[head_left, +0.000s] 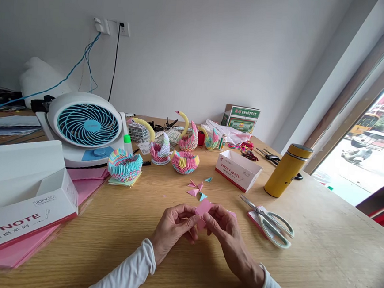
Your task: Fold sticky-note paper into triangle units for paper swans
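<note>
My left hand (173, 229) and my right hand (226, 235) meet over the wooden table (319, 260), both pinching one small pink paper piece (203, 207) between fingertips. Just beyond my hands lie a few small folded paper triangles (197, 189), pink and teal. White-handled scissors (270, 223) rest on a pink paper pad to the right of my right hand.
Behind stand paper swans (189, 139) and woven paper baskets (124, 164), a white fan (87, 127), a small open sticky-note box (238, 169), a yellow flask (286, 169) and a green carton (241, 117). A large sticky-note box (20, 210) lies on pink sheets at left. A window is at right.
</note>
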Motion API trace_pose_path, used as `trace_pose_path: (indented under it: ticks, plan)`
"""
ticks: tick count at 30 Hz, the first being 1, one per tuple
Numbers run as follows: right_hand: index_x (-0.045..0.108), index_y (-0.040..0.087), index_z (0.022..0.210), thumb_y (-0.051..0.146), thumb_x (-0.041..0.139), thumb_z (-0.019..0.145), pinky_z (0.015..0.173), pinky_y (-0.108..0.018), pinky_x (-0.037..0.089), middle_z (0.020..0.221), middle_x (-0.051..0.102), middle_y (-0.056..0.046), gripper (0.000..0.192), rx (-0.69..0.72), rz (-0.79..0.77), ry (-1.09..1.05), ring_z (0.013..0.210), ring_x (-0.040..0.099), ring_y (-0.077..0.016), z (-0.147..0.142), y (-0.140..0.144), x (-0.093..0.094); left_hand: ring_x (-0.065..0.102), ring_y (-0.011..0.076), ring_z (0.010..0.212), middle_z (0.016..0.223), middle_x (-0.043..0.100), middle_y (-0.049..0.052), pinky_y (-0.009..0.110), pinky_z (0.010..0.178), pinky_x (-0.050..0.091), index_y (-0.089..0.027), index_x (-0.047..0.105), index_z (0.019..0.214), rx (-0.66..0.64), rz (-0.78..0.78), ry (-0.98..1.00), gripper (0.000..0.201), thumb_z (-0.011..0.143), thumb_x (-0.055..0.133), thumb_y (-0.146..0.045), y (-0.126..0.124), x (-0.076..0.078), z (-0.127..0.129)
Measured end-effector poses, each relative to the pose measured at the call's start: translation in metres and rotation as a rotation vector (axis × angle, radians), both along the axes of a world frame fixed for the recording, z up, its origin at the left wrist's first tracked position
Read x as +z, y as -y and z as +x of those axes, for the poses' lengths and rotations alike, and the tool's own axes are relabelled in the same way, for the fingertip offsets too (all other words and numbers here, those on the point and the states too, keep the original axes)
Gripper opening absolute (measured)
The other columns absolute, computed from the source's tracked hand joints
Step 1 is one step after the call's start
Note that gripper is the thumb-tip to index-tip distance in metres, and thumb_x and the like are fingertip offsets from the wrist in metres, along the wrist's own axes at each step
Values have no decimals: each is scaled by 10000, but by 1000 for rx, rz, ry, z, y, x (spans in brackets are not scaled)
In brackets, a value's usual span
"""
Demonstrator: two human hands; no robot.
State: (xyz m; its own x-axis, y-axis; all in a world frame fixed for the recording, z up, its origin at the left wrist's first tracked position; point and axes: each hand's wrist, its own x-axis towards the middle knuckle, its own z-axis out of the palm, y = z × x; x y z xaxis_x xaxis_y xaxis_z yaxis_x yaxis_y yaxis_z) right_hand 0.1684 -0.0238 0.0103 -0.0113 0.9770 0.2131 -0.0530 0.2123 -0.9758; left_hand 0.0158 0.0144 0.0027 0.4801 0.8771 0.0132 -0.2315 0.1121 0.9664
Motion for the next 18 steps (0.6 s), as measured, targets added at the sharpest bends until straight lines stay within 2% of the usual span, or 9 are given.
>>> trace_pose_path:
  ticks: [3, 6, 12, 18]
  plan:
    - [631, 163, 796, 472, 690, 786, 551, -234, 396, 695, 574, -2, 314, -44, -16, -30, 617, 489, -127, 2, -1, -1, 529, 81, 428, 610, 618, 4, 199, 430, 447, -106, 673, 793, -15, 73, -63, 317, 762, 709, -419, -1, -2, 0]
    - [645, 168, 807, 427, 701, 789, 549, -228, 392, 695, 584, 2, 265, -24, -11, -65, 606, 487, -119, 4, -2, -4, 514, 67, 387, 604, 605, -8, 185, 401, 400, -113, 665, 780, -13, 109, -90, 321, 781, 681, -434, -1, -3, 0]
    - [658, 190, 765, 416, 680, 790, 654, -273, 463, 745, 593, -13, 228, 57, 56, 25, 700, 558, -163, 7, -2, 0, 551, 93, 357, 545, 603, -12, 179, 373, 342, -113, 666, 770, 9, 37, -78, 329, 726, 715, -435, -1, -1, -1]
    - [649, 192, 758, 388, 646, 822, 667, -283, 481, 756, 587, -25, 207, 33, 164, 199, 712, 551, -174, 15, -6, -4, 532, 76, 359, 518, 593, -18, 168, 382, 327, -106, 677, 762, -16, -21, -62, 309, 730, 728, -409, -2, 0, -3]
